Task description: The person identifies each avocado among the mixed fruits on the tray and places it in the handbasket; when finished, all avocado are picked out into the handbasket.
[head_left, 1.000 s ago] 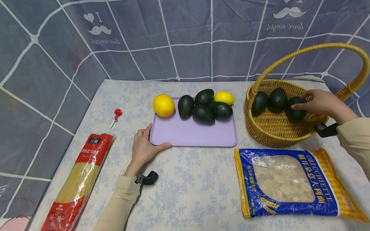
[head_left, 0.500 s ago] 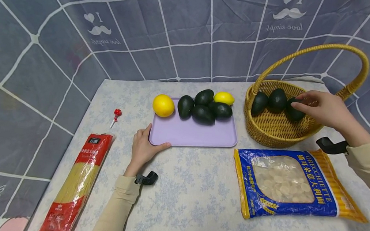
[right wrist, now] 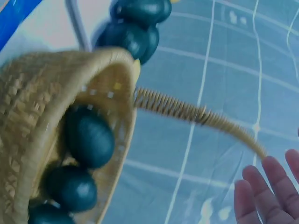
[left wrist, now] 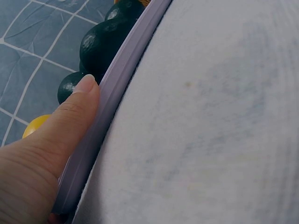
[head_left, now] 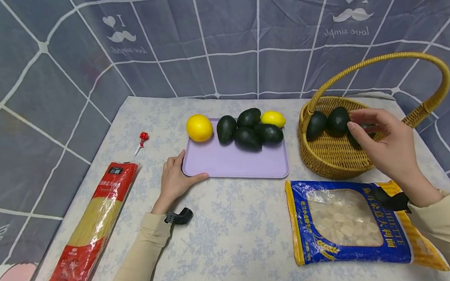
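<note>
My left hand (head_left: 175, 178) holds the near-left corner of a lilac tray (head_left: 235, 166), thumb along its front edge and fingers at its left side. In the left wrist view the thumb (left wrist: 77, 109) lies against the tray's rim. On the tray sit several dark green avocados (head_left: 248, 139), with an orange-yellow round fruit (head_left: 199, 128) at the left corner and a lemon (head_left: 273, 119) at the back right. Over the right side of a wicker basket (head_left: 329, 167) hovers my right hand (head_left: 389, 143), fingers loosely extended and holding nothing. It partly hides one of three avocados (head_left: 337, 121) inside.
The basket's tall handle (head_left: 393, 57) arches up beside the right hand. A blue-and-yellow bag of orecchiette (head_left: 342, 217) lies in front of the basket, under the right wrist. At left are a spaghetti packet (head_left: 95, 223) and a red lollipop (head_left: 142, 138). A grey-blue curtain (head_left: 234, 38) hangs behind.
My right hand has let go of the right-hand avocado in the basket and drawn up and nearer, its fingers now empty. The left hand and tray have stayed put.
</note>
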`<state>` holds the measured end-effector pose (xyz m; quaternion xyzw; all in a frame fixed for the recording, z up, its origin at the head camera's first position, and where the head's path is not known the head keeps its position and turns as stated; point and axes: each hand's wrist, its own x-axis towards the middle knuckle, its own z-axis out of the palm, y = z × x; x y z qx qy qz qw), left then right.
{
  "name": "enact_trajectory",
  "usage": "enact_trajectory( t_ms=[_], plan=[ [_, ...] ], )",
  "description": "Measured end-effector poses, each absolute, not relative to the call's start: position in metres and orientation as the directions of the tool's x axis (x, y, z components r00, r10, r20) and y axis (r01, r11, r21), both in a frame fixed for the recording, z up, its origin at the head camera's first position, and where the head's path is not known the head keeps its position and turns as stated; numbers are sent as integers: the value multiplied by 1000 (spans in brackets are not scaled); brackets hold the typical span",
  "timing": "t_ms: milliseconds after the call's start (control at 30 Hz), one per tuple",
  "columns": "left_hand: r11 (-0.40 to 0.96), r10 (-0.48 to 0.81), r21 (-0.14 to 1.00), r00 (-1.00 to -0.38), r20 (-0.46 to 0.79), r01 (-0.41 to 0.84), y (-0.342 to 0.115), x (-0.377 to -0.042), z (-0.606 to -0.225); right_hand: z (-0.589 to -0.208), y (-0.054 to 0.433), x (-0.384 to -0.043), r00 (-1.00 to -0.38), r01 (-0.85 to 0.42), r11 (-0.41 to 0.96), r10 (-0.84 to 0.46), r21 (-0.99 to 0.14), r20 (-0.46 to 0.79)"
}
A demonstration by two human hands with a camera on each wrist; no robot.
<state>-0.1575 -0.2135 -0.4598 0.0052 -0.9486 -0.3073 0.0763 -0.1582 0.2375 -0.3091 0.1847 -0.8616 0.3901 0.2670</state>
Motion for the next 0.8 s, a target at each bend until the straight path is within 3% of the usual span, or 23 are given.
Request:
enact_trajectory(
  t_ms=[400, 800],
  plan=[
    [811, -64, 584, -988, 141, 31, -213, -155, -457, -310, 186, -155, -729, -642, 526, -193, -558, 657],
    [810, -61, 586, -986, 153, 41, -214, -158, -460, -325, 148, -180, -816, -573, 483, -263, -663, 514]
  ],
)
